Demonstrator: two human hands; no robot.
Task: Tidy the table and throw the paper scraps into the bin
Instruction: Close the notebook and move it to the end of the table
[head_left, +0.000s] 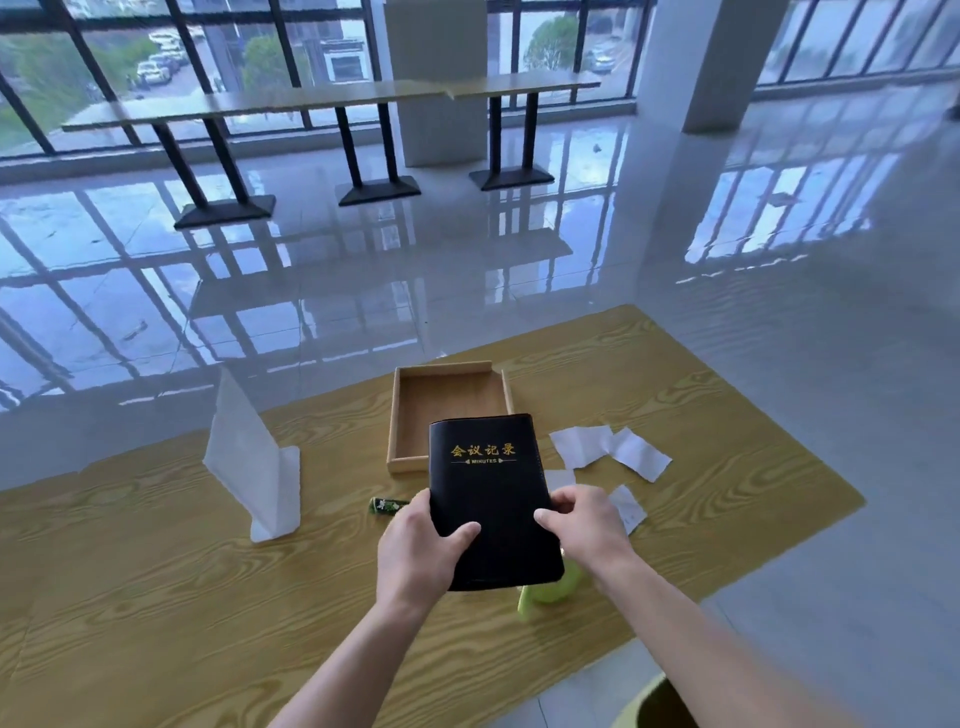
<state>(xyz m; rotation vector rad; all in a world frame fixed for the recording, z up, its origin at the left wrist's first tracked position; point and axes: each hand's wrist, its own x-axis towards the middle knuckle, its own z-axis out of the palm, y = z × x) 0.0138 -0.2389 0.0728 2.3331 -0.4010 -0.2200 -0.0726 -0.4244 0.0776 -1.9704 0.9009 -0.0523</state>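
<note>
Paper scraps (610, 451) lie loose at 2 o'clock from the black notebook (493, 499), inboard of the table (156, 597) edge; left hand (415, 551) and right hand (587, 525) each grip a notebook side; possibly the bin (657, 701) at 5 o'clock.

black notebook (493, 499) with gold lettering, white paper scraps (608, 449), yellow wood-grain table (182, 597)

A single view: a wide-angle camera at head height, facing forward and tilted down. The wood-grain table (156, 597) lies close below, filling the lower frame — beyond its far edge the glossy floor (519, 260) runs to distant windows (130, 52).
</note>
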